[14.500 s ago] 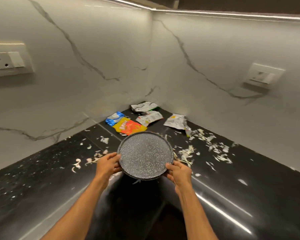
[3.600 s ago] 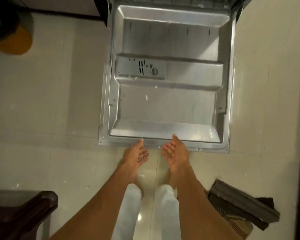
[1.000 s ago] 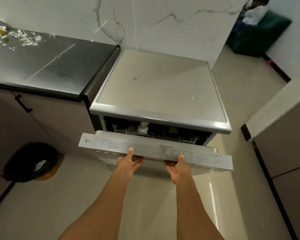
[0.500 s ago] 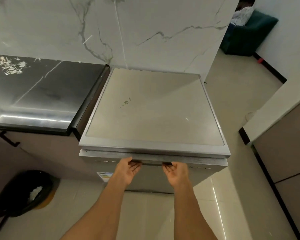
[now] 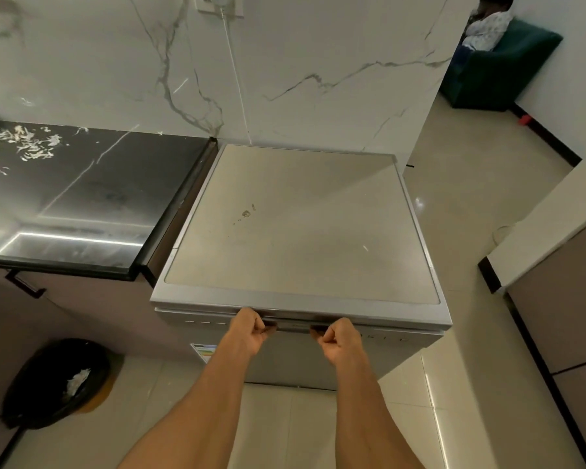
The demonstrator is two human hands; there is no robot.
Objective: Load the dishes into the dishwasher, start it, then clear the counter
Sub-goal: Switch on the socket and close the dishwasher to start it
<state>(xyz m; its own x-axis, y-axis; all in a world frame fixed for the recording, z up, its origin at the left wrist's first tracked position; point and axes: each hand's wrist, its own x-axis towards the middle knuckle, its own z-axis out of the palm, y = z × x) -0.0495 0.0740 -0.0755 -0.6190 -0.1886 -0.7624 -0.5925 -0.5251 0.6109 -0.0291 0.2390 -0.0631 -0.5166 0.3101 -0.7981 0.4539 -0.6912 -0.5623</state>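
As the dishwasher stands closed, hands grip its handle.
The left hand and right hand curl round it.

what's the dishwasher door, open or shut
Shut: the dishwasher door stands flush under the top, no interior showing; left hand and right hand grip its handle.

White marble wall far, grey veins; socket at top edge, white cord hanging down from it. Pale glossy floor tiles, light streaks near right. Black skirting along far-right wall. Green armchair far right (someone seated, partly out of frame). Brown cabinet, pale top, right edge. Black-lined bin on floor near left, crumpled paper inside.
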